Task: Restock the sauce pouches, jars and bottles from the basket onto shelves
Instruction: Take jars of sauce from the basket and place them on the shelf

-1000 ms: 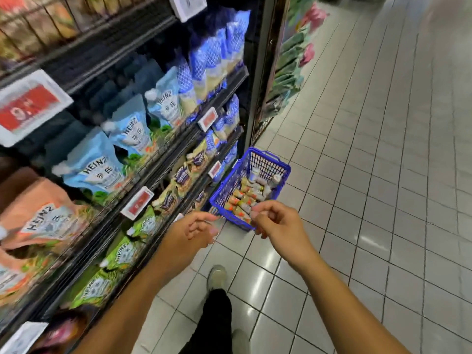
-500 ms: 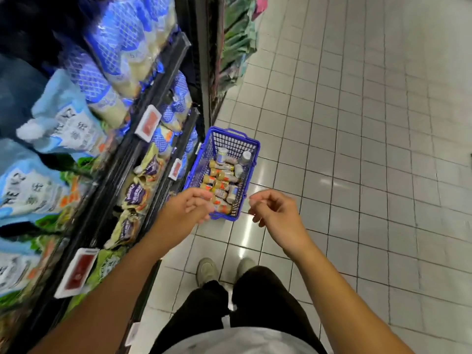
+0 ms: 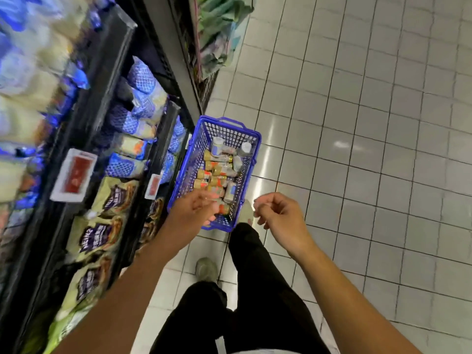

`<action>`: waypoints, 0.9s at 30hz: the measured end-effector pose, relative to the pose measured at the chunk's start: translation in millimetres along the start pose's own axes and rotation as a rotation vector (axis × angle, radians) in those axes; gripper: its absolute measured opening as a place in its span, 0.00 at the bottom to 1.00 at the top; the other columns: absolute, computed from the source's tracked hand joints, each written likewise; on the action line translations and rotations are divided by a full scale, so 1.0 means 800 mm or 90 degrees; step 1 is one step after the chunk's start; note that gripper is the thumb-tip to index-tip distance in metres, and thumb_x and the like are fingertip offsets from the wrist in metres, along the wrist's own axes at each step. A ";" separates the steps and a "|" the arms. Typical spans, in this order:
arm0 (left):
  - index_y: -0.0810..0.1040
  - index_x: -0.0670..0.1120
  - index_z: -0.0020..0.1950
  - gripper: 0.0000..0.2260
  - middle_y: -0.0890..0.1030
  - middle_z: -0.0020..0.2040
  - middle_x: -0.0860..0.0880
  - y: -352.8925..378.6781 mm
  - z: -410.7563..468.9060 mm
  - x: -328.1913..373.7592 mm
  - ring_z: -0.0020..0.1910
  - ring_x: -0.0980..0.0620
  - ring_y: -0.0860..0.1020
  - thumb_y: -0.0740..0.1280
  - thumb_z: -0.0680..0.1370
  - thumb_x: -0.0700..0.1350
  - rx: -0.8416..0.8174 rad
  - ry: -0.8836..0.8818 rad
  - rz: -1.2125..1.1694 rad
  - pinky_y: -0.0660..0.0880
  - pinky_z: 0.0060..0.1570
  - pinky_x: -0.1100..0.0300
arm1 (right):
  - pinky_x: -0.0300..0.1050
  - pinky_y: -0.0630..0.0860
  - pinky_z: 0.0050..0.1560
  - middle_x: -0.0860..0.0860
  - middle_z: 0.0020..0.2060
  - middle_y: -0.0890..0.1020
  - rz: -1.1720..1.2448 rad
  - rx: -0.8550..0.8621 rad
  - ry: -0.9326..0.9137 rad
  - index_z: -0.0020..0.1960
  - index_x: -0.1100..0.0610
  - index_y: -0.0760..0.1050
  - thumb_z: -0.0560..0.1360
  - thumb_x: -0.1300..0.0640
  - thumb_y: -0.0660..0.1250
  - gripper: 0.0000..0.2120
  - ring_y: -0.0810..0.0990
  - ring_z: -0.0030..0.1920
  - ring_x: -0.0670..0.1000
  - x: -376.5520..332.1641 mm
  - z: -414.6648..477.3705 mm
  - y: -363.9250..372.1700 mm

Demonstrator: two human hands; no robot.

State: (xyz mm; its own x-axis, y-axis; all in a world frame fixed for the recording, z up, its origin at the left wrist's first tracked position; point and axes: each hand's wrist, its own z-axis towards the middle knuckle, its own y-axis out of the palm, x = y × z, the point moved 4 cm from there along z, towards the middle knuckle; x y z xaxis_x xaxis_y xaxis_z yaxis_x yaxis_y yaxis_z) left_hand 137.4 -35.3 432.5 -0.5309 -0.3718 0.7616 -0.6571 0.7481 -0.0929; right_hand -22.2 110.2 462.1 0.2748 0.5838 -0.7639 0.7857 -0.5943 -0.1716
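Observation:
A blue plastic basket (image 3: 251, 146) stands on the tiled floor beside the shelves, holding several small sauce bottles (image 3: 217, 172) with yellow caps and a few white-capped jars (image 3: 245, 148). My left hand (image 3: 194, 210) hovers over the basket's near end with relaxed fingers and holds nothing. Just right of the basket's near corner, my right hand (image 3: 277, 214) hangs loosely curled and empty. Sauce pouches (image 3: 109, 198) in blue, white and green-purple packs fill the shelves on the left.
Black shelves (image 3: 102, 72) with red price tags (image 3: 76, 175) run along the left. A further shelf bay with green packets (image 3: 219, 29) stands behind the basket. My legs and shoes (image 3: 205, 269) are below, and open tiled floor (image 3: 370, 149) lies to the right.
The view has tilted further down and moved closer to the basket. Both hands have come nearer to it, the left one now over its near end.

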 end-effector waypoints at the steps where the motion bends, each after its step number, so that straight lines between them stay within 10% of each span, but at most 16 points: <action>1: 0.82 0.65 0.44 0.11 0.85 0.38 0.54 0.003 0.016 -0.001 0.35 0.58 0.83 0.72 0.71 0.47 0.011 -0.023 -0.001 0.79 0.35 0.65 | 0.31 0.73 0.32 0.49 0.34 0.82 -0.014 -0.009 0.011 0.44 0.58 0.80 0.78 0.68 0.64 0.09 0.78 0.31 0.40 0.000 0.022 -0.003; 11: 0.83 0.57 0.44 0.05 0.85 0.36 0.54 0.044 0.213 -0.073 0.32 0.58 0.82 0.71 0.70 0.48 0.042 -0.180 -0.049 0.77 0.33 0.66 | 0.31 0.73 0.32 0.52 0.36 0.81 -0.199 -0.084 0.072 0.48 0.65 0.79 0.78 0.67 0.65 0.04 0.76 0.28 0.37 0.052 0.256 -0.012; 21: 0.79 0.45 0.55 0.05 0.77 0.37 0.50 0.078 0.426 -0.318 0.32 0.55 0.74 0.66 0.80 0.39 0.056 -0.304 0.016 0.70 0.26 0.65 | 0.51 0.74 0.51 0.62 0.56 0.81 -0.698 -0.146 -0.147 0.61 0.61 0.75 0.76 0.57 0.67 0.16 0.79 0.55 0.64 0.186 0.520 0.065; 27: 0.76 0.46 0.41 0.08 0.74 0.36 0.49 0.116 0.496 -0.458 0.40 0.50 0.73 0.66 0.80 0.44 0.111 -0.370 -0.007 0.68 0.37 0.60 | 0.61 0.74 0.61 0.67 0.64 0.73 -0.981 -0.216 -0.225 0.68 0.63 0.70 0.76 0.59 0.67 0.22 0.73 0.65 0.67 0.258 0.647 0.109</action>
State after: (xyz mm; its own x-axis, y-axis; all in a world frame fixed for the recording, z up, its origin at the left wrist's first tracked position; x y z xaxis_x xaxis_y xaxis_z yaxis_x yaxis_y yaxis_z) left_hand 58.8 -47.8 -109.6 -0.6968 -0.6550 0.2922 -0.7160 0.6596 -0.2287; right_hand -183.3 -107.6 -32.2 -0.9473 0.3006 -0.1105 0.2729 0.5769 -0.7699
